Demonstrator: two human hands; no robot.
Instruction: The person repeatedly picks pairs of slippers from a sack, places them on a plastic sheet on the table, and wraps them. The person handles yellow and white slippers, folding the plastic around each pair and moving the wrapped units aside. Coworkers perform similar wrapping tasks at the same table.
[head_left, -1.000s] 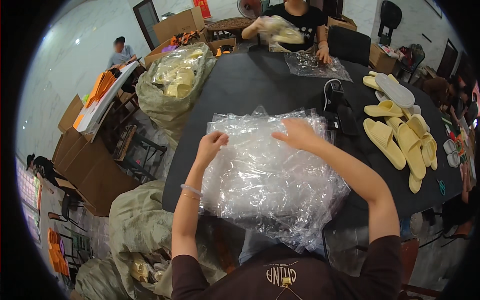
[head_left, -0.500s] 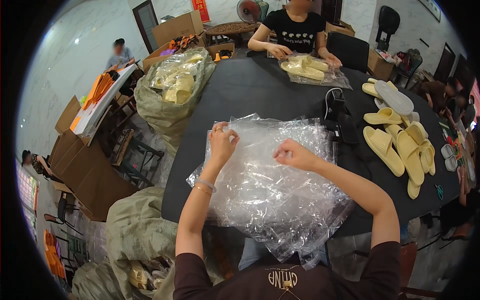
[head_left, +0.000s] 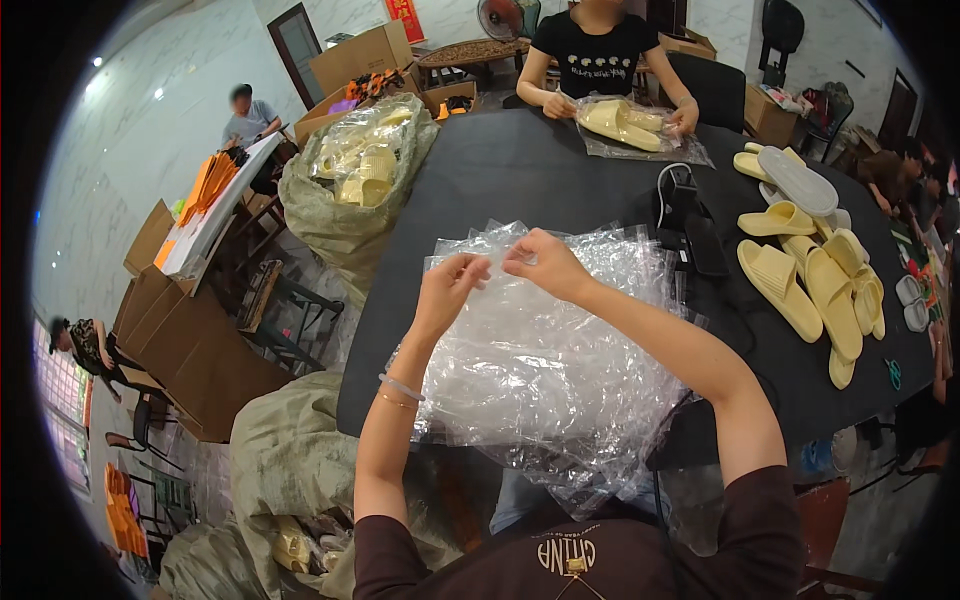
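A thick, untidy pile of clear plastic bags [head_left: 540,370] lies before me on the dark table. Over its far edge, my left hand [head_left: 455,285] is closed in a pinch on a clear bag at the top. My right hand [head_left: 545,264] is close beside it, thumb and fingers pinched together at the same bag's edge. The thin film between the two hands is hard to make out. Off to the right, several pale yellow slippers [head_left: 830,305] lie in a loose heap, with a grey slipper [head_left: 797,181] among them.
Across the black table [head_left: 470,170], a person handles bagged yellow slippers [head_left: 625,124]. A black device with a cable [head_left: 676,195] stands right of the bags; green scissors [head_left: 893,374] lie at the right edge. A woven sack [head_left: 335,215] of slippers stands left, near cardboard boxes [head_left: 190,350].
My right hand has moved up and left to meet my left hand, which shifted slightly right. The person opposite has shifted the bagged slippers. The whole view has moved slightly.
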